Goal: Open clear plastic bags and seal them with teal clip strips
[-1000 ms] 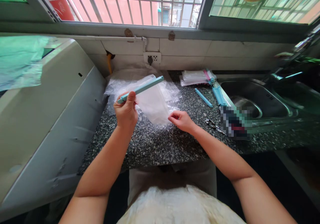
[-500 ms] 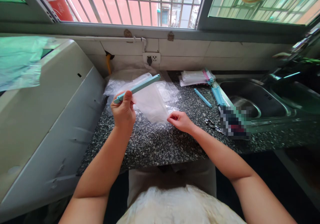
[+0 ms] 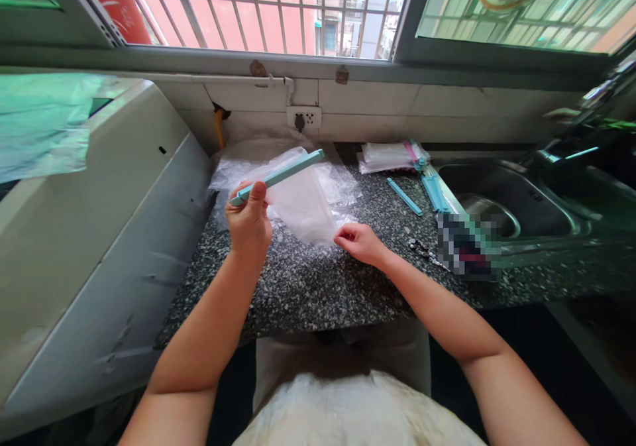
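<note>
A light-blue bag sealing clip (image 3: 293, 169) lies across a clear plastic bag (image 3: 303, 207), which hangs below it over the counter. My left hand (image 3: 250, 217) is closed around the clip's near-left end, thumb on top. Between the fingertips of my right hand (image 3: 362, 242) the bag's lower right corner is pinched. Behind them, more clear plastic bags (image 3: 342, 177) are spread on the counter. Another blue sealing clip (image 3: 404, 197) lies by itself to the right, beside a bunch of blue clips (image 3: 434, 193).
The speckled stone counter (image 3: 318, 293) runs to a metal sink (image 3: 527, 197) on the right. A stack of plastic bags (image 3: 387, 157) sits near the wall. At left stands a large white appliance (image 3: 119, 167) with a greenish plastic sheet (image 3: 44, 124). A socket (image 3: 311, 116) holds a plug.
Almost nothing differs. The view has shifted slightly, and both hands keep their hold on the clip and the bag corner.
</note>
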`<state>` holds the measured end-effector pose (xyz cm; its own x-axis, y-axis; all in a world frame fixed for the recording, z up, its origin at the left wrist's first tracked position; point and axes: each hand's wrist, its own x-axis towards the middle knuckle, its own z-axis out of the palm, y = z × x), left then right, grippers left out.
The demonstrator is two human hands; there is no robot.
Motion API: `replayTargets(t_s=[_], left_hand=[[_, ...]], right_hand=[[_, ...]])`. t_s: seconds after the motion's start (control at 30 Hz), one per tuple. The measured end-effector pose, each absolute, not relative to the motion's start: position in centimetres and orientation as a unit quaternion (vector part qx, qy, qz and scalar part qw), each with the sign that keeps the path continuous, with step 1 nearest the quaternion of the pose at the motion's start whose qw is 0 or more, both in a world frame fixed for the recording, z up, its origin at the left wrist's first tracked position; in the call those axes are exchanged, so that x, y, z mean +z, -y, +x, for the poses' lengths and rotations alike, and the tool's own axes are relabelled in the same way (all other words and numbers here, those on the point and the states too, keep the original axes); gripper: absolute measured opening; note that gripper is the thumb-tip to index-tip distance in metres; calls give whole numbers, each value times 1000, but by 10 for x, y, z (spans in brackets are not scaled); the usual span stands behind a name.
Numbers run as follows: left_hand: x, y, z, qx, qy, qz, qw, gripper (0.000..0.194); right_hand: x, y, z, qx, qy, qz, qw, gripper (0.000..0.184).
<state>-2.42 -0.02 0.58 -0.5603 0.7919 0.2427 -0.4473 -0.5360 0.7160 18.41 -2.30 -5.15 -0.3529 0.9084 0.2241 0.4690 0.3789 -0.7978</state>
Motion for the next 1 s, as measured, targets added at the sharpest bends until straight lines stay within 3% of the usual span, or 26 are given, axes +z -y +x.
replayTargets(t_s=[0.27, 0.47, 0.53, 0.63, 0.77, 1.0], left_hand=[[3, -2, -23, 817, -299, 324, 372, 31], [-4, 1, -18, 786, -302, 375, 388, 32], [-5, 3, -16, 780, -297, 386, 392, 32], [-6, 6, -15, 766, -287, 425, 388, 28], [-7, 9, -15, 742, -267, 500, 358, 17], [-2, 14, -16, 713, -252, 589, 285, 11]], right_hand=[[-50, 20, 188, 263, 771, -453, 362, 7], [-9, 17, 195, 19, 773, -411, 484, 15], [13, 15, 194, -72, 779, -386, 489, 18], [38, 12, 189, -166, 808, -346, 448, 27], [51, 9, 179, -208, 851, -320, 361, 39], [53, 13, 174, -220, 868, -330, 299, 16]])
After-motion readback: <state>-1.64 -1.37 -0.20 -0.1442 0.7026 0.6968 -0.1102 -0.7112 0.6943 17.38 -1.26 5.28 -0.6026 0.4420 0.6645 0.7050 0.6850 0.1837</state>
